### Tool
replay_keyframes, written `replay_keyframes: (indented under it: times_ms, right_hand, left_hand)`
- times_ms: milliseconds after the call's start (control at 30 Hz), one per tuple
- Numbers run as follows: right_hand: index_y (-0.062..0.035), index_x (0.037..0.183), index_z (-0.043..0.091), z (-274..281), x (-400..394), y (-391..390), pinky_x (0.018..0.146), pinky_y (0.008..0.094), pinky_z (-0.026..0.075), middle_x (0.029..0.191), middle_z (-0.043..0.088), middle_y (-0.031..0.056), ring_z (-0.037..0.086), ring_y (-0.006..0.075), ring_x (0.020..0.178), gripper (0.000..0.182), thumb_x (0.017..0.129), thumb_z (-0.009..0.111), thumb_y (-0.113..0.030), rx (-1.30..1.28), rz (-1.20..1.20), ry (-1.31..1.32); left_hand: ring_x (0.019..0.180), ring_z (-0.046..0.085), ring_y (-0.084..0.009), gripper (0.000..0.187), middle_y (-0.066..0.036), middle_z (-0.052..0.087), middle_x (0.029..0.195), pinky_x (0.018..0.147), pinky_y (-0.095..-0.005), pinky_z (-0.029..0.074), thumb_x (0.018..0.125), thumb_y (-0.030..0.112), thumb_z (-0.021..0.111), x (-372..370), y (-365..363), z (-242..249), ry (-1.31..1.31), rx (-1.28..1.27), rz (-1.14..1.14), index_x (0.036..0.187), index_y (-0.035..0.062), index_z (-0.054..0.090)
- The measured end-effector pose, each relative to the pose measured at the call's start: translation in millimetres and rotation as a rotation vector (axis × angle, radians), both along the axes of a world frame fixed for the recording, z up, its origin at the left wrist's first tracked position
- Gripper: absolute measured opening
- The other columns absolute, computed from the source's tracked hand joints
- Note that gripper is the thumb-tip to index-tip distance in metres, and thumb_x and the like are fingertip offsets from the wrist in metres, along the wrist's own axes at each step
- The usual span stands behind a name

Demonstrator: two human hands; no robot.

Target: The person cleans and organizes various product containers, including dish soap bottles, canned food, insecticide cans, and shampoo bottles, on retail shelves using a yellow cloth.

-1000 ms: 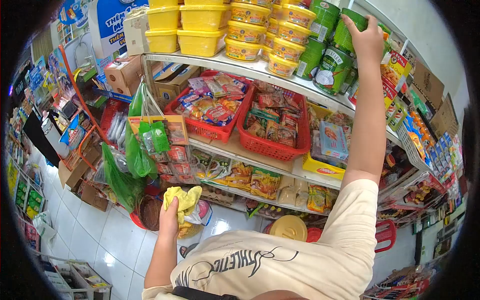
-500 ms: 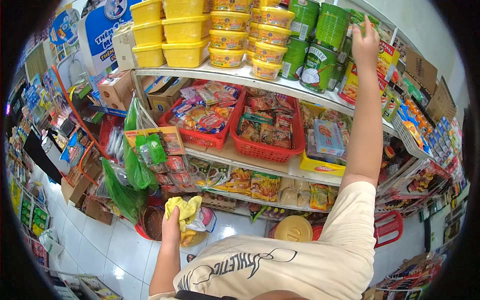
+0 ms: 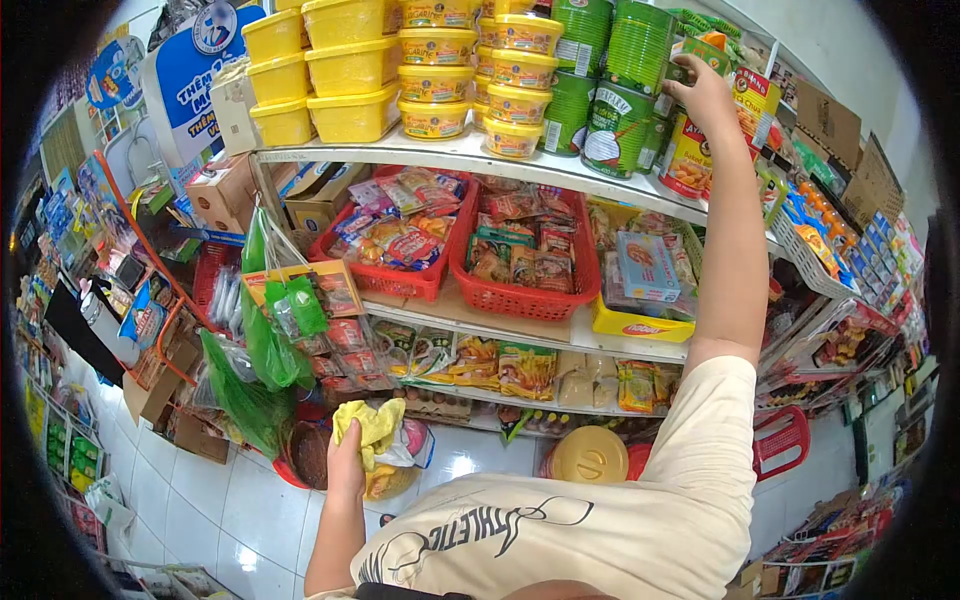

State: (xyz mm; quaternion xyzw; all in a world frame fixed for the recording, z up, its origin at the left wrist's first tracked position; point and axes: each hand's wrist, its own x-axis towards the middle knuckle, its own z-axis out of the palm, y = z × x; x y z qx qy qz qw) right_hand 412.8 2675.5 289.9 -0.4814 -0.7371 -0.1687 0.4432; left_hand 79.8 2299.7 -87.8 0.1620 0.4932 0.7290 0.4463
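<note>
My left hand (image 3: 346,462) holds a crumpled yellow cloth (image 3: 369,428) low at the left, above the floor. On the top shelf my right hand (image 3: 706,92) reaches among the cans, its fingers curled. What lies in its grasp is hidden; a green-labelled can (image 3: 700,48) shows right behind the fingers. To its left stand large green cans (image 3: 616,130), some stacked two high. Below and right of the hand are red and yellow baked-bean cans (image 3: 686,155) and a red and yellow can (image 3: 755,100).
Yellow margarine tubs (image 3: 435,85) are stacked along the top shelf's left part. One shelf down are red baskets (image 3: 525,295) of packets and a yellow box (image 3: 640,325). Green bags (image 3: 268,340) hang at the left. A round yellow lid (image 3: 590,455) is near the floor.
My right hand has come down and slightly left from the back of the shelf, its fingers now curled near the cans. My left hand still holds the cloth. The view has shifted slightly.
</note>
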Motion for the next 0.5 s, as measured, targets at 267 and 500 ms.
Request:
replay_keyframes:
  times_ms: [267, 500]
  right_hand:
    - [-0.0047, 0.099, 0.058, -1.6, 15.3, 16.1, 0.073, 0.0374, 0.046, 0.096, 0.062, 0.0161, 0.059, 0.0288, 0.085, 0.044, 0.068, 0.073, -0.032, 0.211, 0.002, 0.241]
    - [-0.0012, 0.108, 0.056, -12.3, 59.5, -26.5, 0.078, 0.0302, 0.046, 0.107, 0.058, 0.0116, 0.057, 0.0185, 0.094, 0.039, 0.078, 0.067, -0.023, 0.358, 0.171, 0.501]
  left_hand:
    - [0.097, 0.057, -0.0213, 0.033, -0.012, 0.056, 0.109, 0.085, -0.0331, 0.044, 0.090, 0.019, 0.047, 5.2, -1.5, 0.4, -0.012, -0.003, -0.009, 0.117, -0.0013, 0.047]
    - [0.093, 0.060, -0.0183, 0.042, -0.010, 0.060, 0.105, 0.081, -0.0291, 0.046, 0.091, 0.034, 0.046, 5.8, -1.4, 7.2, -0.069, -0.160, 0.109, 0.113, -0.0008, 0.051]
